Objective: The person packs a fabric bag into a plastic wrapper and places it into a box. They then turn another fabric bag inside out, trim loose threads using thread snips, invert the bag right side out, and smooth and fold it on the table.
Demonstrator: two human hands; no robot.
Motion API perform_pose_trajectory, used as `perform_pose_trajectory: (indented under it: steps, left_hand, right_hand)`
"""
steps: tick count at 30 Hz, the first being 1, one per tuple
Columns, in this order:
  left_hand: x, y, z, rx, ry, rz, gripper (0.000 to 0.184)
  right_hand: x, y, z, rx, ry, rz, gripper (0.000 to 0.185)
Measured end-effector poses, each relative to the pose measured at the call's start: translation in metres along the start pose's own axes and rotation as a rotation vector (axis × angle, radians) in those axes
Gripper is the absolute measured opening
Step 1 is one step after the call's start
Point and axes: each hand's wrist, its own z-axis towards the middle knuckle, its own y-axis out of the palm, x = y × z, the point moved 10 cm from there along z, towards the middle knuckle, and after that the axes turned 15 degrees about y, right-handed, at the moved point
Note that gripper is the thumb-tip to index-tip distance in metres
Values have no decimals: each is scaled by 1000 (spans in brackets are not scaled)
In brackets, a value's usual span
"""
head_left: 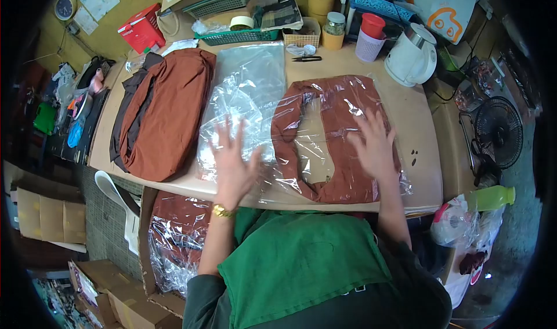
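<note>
A rust-brown fabric piece (354,181) lies flat on the table inside a clear plastic bag, with a gap in its middle where the tabletop shows through. My right hand (372,146) is over its right part, fingers spread, and appears to rest on the plastic. To the left is a stack of clear plastic bags (249,68). Over the lower part of that stack is my left hand (237,166), slightly blurred, with fingers apart and nothing in it. A gold watch (222,211) circles my left wrist. Further left lies a pile of rust-brown and dark fabric pieces (168,114).
Baskets (238,37), a jar (334,24), thread snips (307,59) and a white kettle (412,56) line the table's back. Below the front edge, a carton (149,236) holds bagged brown pieces (180,236). A black fan (499,132) stands at the right.
</note>
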Motion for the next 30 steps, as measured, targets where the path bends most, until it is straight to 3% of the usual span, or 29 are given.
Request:
perform_pose_trajectory:
  steps: [3, 5, 11, 14, 15, 17, 18, 19, 21, 23, 25, 29, 30]
  left_hand:
    - [2, 55, -3, -115, 28, -36, 73]
    - [-27, 85, -16, -245, -88, 6, 66]
    - [-39, 81, -19, -209, -45, 107, 63]
    - [-50, 33, -27, 173, -133, 160, 69]
    - [-51, 20, -26, 180, -134, 165, 69]
    - [-86, 20, -48, 104, -446, -158, 79]
    - [-90, 17, -51, 172, -403, -128, 84]
    - [-93, 18, -54, 171, -414, -123, 84]
    - [-98, 31, -56, 28, -600, -244, 83]
    - [-108, 36, -57, 105, -612, -210, 75]
    - [-120, 60, -64, -131, -593, -161, 61]
    - [-121, 52, -83, 87, -520, -440, 45]
    - [-122, 44, -94, 147, -537, -509, 39]
  right_hand:
    - [10, 27, -46, 1, 6, -197, 59]
    - [28, 45, -50, -14, 40, -286, 60]
    - [41, 51, -45, 17, 79, -196, 64]
    - [43, 46, -40, -164, 71, -88, 62]
    - [47, 37, -34, -158, 65, -86, 62]
    - [51, 4, -31, -1, 36, 119, 58]
    - [47, -16, -34, 178, 32, 38, 57]
    - [48, -14, -32, 170, 24, 38, 57]
    - [81, -19, -22, 251, 227, 71, 61]
    - [96, -6, -20, 307, 284, 13, 63]
    - [108, -2, -23, 354, 312, -41, 64]
    - [97, 9, -24, 205, 276, -35, 59]
    - [99, 22, -16, 77, 207, 170, 52]
